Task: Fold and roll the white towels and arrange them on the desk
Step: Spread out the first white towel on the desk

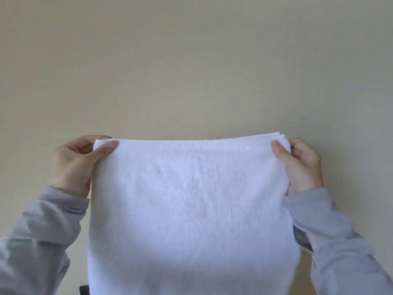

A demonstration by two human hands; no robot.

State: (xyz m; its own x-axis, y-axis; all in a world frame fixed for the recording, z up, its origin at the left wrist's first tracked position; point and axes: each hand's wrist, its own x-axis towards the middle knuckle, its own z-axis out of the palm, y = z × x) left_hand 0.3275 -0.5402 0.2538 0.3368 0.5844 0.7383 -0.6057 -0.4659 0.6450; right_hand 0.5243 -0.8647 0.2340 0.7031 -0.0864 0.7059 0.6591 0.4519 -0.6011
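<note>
The towel (191, 199) hangs in the air in front of a plain wall (191, 60). The left hand (74, 165) pinches its top left corner. The right hand (302, 165) pinches its top right corner. A few layers show at the top edge, so the towel looks folded at least once already. It is not rolled yet. No table shows here, and no other towels, so I cannot tell how many are done. Rolling and putting it down are left to do.
</note>
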